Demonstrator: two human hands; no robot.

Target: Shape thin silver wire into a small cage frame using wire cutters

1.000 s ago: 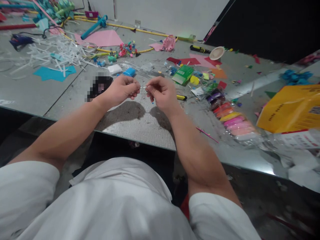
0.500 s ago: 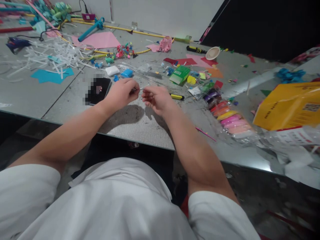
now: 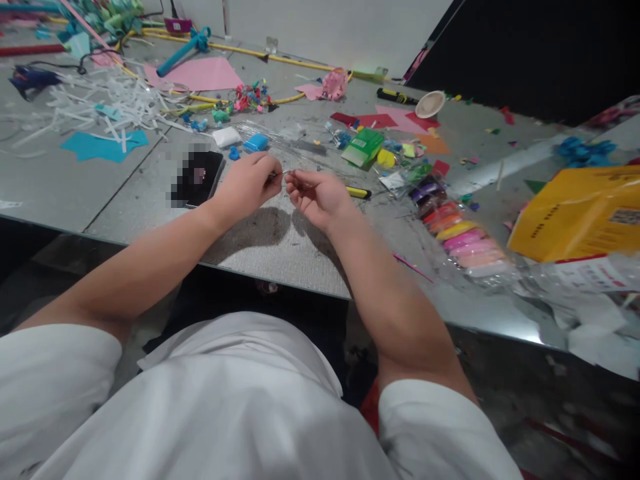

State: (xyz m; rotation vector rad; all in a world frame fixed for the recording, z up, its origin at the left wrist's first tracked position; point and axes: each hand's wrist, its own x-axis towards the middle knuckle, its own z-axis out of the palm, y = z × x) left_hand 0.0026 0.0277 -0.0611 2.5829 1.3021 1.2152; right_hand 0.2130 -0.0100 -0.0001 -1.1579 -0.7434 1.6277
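Note:
Above the table's near part, my left hand [image 3: 253, 181] is closed in a pinch, fingertips turned toward the other hand. My right hand [image 3: 321, 198] is closed too, thumb and forefinger pressed together and the other fingers curled. A thin wire-like piece [image 3: 285, 173] shows in the narrow gap between the fingertips; most of it is hidden and its exact kind is unclear. Left of my left hand lies a black phone-like device [image 3: 213, 175], partly pixelated. Beyond the hands are a blue clay packet [image 3: 256, 142] and a white packet [image 3: 227, 137].
On the right lie a strip of coloured clay packets [image 3: 467, 241] and a yellow bag [image 3: 580, 217]. A yellow-black cutter [image 3: 359, 193] is beside my right hand. White paper shreds [image 3: 107, 103], a green box [image 3: 363, 148] and a small bowl [image 3: 430, 104] lie farther back.
The fingertips of both hands have shifted slightly, and my right hand is turned a little more palm-up. The pinch stays closed; the view has moved a little.

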